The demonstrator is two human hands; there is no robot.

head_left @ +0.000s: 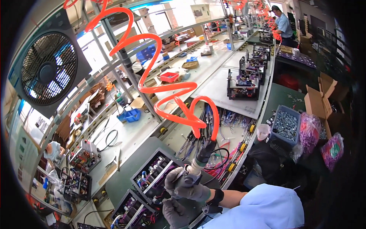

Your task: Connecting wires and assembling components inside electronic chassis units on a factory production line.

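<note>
In a grey glove, my right hand (187,184) is wrapped round an air screwdriver (197,165). An orange coiled hose (167,89) runs up from the tool's dark top end. Just below, near the lower edge, my left hand (176,214), also gloved, has its fingers curled in; what they hold, if anything, is hidden. Beside both hands, to the left, an open metal chassis (152,174) shows capacitors and purple-edged boards. A second such chassis (131,210) sits nearer, with red and white wires. The screwdriver's tip is out of sight behind my hand.
Beyond the hands lie cable bundles (217,122) on the line. More assembled units (244,84) stand farther up. At right are a grey bin of screws (285,124), a plastic cup (263,131) and a cardboard box (318,101). A fan (47,72) hangs upper left. A co-worker (284,24) stands far right.
</note>
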